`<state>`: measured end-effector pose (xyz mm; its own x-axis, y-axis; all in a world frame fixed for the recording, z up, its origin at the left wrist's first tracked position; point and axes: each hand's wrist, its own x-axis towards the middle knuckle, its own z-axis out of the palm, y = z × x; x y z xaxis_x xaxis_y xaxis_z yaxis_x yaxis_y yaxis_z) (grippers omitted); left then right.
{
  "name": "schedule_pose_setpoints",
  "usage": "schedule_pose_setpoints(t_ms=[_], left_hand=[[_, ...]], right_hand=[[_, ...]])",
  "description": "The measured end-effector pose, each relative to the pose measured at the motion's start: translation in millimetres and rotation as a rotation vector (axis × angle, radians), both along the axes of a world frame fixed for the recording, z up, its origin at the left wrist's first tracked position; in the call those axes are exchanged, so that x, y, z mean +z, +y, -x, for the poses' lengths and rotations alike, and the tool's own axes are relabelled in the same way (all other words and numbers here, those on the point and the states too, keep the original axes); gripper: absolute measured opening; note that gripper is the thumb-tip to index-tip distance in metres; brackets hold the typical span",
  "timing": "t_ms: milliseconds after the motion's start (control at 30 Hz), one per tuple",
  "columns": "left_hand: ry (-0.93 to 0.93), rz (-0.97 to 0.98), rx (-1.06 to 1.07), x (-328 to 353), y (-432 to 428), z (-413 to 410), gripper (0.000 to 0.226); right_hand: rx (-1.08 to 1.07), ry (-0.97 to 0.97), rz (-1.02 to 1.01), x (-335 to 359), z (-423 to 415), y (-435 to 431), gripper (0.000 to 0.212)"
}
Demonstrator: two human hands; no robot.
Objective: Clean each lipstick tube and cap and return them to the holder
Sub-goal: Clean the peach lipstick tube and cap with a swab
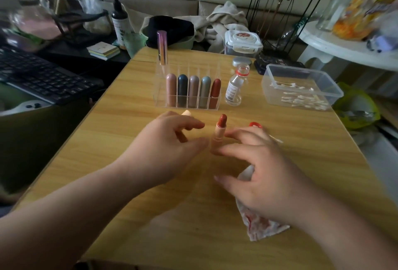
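An uncapped lipstick [219, 135] with a peach tube and a red-brown bullet stands upright on the wooden table [133, 131], between my hands. My left hand [170, 151] hovers just left of it with relaxed, parted fingers. A peach cap [186, 113] shows behind that hand's index finger. My right hand [262, 170] spreads its fingers, and the fingertips reach the tube's base. Under its palm lies a red-stained tissue [261, 225]. The clear holder [187, 105] holds several capped lipsticks, and a tall purple one [162, 47] stands at its back left.
A small open glass bottle [235, 85] stands right of the holder, with its silver lid [241, 61] behind. A clear tub of cotton swabs [301, 87] sits at the right. A red ring [255, 124] lies past my right hand. A keyboard [41, 75] is on the left.
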<state>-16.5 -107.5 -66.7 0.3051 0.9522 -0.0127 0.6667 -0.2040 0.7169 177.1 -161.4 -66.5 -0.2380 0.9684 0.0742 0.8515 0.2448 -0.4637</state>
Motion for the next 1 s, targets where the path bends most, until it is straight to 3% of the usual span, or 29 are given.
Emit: schedule_pose_setpoints(t_ms=[133,300,367,467,567,667,867,1000], left_hand=[[-0.082,-0.033,0.015,-6,7,-15,0.053],[-0.086,-0.095,0.021,-13,11,-26,0.033],[-0.157,-0.114,0.004,-12,10,-26,0.029],[-0.378,-0.019,-0.050,0,3,-22,0.017],[-0.611,0.162,-0.179,14,-9,-16,0.016],[-0.709,0.254,-0.198,19,-20,-9,0.019],[-0.794,0.289,-0.195,29,-35,-6,0.022],[-0.741,0.212,-0.125,28,-39,-6,0.019]], right_hand=[[0.032,-0.025,-0.028,-4,2,3,0.044],[0.037,-0.008,-0.056,-9,1,5,0.029],[-0.021,0.076,-0.098,-10,0,5,0.014],[-0.177,0.316,-0.147,-6,-4,1,0.019],[-0.081,0.512,0.052,4,-6,-3,0.024],[0.091,0.672,0.268,12,-4,-8,0.023],[0.113,0.660,0.355,21,1,-15,0.026],[-0.073,0.532,0.131,23,7,-17,0.023]])
